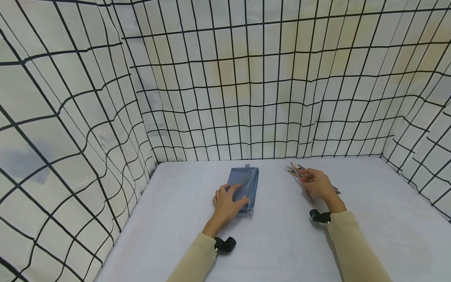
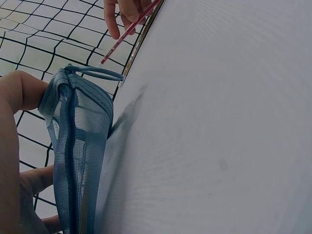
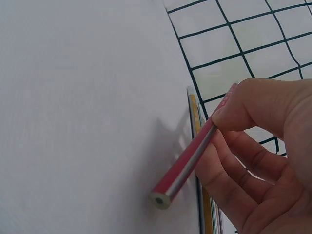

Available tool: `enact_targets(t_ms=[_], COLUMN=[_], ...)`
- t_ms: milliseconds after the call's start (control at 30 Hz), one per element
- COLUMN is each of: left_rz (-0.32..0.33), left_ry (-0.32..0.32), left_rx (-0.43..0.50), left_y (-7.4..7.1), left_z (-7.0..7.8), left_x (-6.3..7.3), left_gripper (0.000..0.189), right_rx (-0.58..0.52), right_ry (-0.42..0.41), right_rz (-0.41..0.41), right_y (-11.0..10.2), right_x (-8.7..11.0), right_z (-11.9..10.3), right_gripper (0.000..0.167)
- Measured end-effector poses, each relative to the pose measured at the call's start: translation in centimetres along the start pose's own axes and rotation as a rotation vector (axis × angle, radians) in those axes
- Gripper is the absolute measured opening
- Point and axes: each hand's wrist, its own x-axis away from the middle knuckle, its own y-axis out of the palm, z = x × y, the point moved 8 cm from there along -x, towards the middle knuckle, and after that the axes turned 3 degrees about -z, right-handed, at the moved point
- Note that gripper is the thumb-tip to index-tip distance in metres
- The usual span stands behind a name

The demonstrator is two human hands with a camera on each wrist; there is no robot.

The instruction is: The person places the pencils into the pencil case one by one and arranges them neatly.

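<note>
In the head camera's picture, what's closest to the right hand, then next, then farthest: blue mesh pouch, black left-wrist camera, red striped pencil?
1. Red striped pencil: pinched in the right hand.
2. Blue mesh pouch: to its left, under the left hand.
3. Black left-wrist camera: farther left, near the bottom of the picture.

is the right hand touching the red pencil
Touching: the right wrist view shows the red pencil pinched between the thumb and fingers of the right hand.
</note>
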Motion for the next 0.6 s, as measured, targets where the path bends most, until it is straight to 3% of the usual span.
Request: enact_targets(t_ms=[100,267,600], left_rz=[0.001,0.001,-0.002], left_ry=[0.002,0.002,0.002], left_rx=[0.001,0.006,0.003], left_y=[0.0,-0.1,0.0], left_z=[0.0,0.1,0.1], left_x=[0.0,0.1,0.1], left_gripper=[0.064,0.066,0.065], right_rx=[-0.082,-0.232,-0.377], right_ry=[0.04,0.034,0.037], right_rz=[-0.012,-0.044,-0.079], right_y=[0.1,0.5,1.4], right_x=[0.2,0.4,0.2], right_z=[-0.2,-0.5,-0.5], right_gripper=[0.053,0.058,0.063])
